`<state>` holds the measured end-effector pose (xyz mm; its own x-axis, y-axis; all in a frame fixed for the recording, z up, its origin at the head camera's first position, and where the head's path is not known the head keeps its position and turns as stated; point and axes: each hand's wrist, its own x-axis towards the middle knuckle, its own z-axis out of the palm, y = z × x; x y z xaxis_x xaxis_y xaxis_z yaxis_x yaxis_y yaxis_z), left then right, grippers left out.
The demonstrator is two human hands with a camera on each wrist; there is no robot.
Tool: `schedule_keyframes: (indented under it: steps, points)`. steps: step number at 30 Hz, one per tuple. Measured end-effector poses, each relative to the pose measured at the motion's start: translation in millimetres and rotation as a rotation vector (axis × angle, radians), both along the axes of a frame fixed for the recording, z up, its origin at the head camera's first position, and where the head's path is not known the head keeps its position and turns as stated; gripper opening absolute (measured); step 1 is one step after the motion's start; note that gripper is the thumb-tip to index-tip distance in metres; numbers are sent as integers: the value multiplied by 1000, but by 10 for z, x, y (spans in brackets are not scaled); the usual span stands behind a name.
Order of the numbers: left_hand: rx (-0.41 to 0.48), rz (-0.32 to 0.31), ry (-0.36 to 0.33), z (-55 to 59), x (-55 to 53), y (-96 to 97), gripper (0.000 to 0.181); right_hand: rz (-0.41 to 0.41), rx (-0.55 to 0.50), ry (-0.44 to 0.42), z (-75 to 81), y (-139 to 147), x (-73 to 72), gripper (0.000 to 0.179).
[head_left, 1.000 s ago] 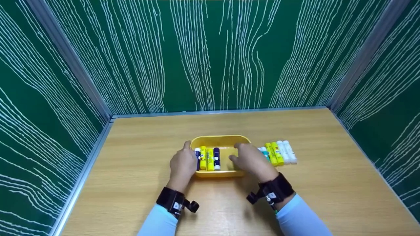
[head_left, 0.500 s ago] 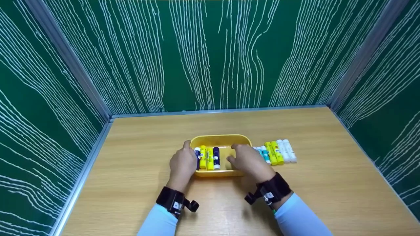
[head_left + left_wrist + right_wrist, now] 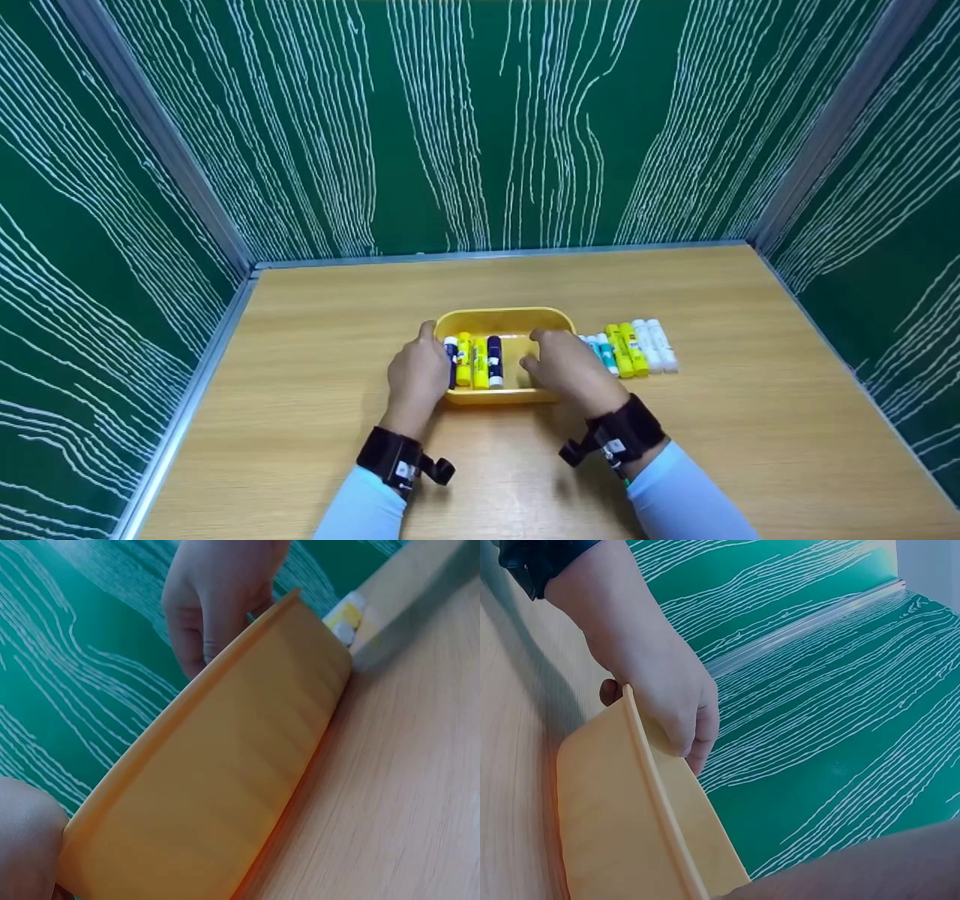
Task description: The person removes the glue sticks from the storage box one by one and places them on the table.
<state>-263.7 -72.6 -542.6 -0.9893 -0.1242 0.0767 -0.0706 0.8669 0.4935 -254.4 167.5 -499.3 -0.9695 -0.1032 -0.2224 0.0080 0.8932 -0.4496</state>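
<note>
A yellow plastic tray (image 3: 502,399) stands in front of me on the wooden table. At its left end my left hand (image 3: 418,371) grips the rim, with the index finger along the outer side. Over the right end lies my right hand (image 3: 574,367), index finger and thumb reaching down inside the wall. Whether it grips that end or something under the palm, I cannot tell. Inside the tray's left half are several glue sticks: a dark blue one (image 3: 451,352), a yellow one (image 3: 464,360), another yellow one (image 3: 481,364) and a dark blue one with white end (image 3: 496,361).
Right of the tray, more glue sticks lie side by side in a row: teal-and-white ones (image 3: 606,355), yellow ones (image 3: 627,351) and white ones (image 3: 655,346). Green panels (image 3: 450,150) with wavy white lines enclose the table at the back and sides.
My right hand has shifted slightly left, showing more of the teal glue sticks. My left hand and the glue sticks in the tray look unchanged.
</note>
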Motion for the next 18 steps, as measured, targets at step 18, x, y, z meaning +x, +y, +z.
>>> schedule_keyframes:
  steps: [18]
  points:
    - [-3,-8,24,-19,1,-5,46,13,-15,-9,-43,2,-21,52]
